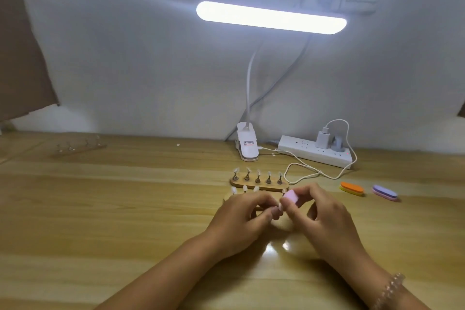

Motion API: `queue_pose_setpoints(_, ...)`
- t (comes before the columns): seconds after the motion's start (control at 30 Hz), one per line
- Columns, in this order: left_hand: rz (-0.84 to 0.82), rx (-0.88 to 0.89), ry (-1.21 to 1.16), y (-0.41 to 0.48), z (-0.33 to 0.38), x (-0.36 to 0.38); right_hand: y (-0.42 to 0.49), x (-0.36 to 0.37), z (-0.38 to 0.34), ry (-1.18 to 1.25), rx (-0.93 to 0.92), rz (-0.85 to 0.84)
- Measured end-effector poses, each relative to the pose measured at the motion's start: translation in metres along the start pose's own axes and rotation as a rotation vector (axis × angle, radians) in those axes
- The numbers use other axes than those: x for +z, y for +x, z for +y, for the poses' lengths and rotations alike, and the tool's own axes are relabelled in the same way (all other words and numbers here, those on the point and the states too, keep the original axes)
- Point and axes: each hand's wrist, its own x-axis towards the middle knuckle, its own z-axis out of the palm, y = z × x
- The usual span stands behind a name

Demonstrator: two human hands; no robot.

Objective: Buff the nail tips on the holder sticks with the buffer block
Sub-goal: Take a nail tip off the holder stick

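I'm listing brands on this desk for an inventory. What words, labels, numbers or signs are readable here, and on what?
Nothing here can be quoted.
Label on the lamp clip: red and dark print, too blurred to read.
On the power strip: no legible print, only a small red light.
On the buffer block, the orange file and the purple file: no print visible.
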Motion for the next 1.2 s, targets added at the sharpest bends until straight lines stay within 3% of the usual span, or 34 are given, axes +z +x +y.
queue_pose_setpoints(0.07, 0.016, 0.011, 0.004, 0.000, 0.002, 0.001, 0.000, -0.002, 0.002, 0.035, -0.007, 0.060)
queue_pose_setpoints(0.17, 0.037, 0.028, 0.106, -0.001, 0.003, 0.002, -0.006, 0.003, -0.004, -0.009, -0.088, -0.036)
queue_pose_setpoints(0.33, 0.187, 0.039, 0.209, 0.005, 0.012, 0.000, 0.007, -0.003, 0.011, 0.219, 0.185, 0.138)
queue_pose_setpoints(0.43, 0.263, -0.011, 0.304, 0.018, 0.017, -0.004, 0.008, -0.004, 0.015, 0.288, 0.275, 0.140)
queue_pose_setpoints(0.57, 0.224, -0.045, 0.386, 0.029, 0.018, -0.008, 0.009, 0.001, 0.015, 0.269, 0.292, 0.093)
queue_pose_setpoints(0.83, -0.045, -0.181, 0.548, 0.052, 0.012, -0.006, 0.009, 0.001, 0.019, 0.263, 0.295, 0.079)
queue_pose_setpoints(1.2, 0.052, -0.046, 0.696, 0.054, 0.022, 0.010, 0.011, 0.004, 0.024, 0.275, 0.282, 0.082)
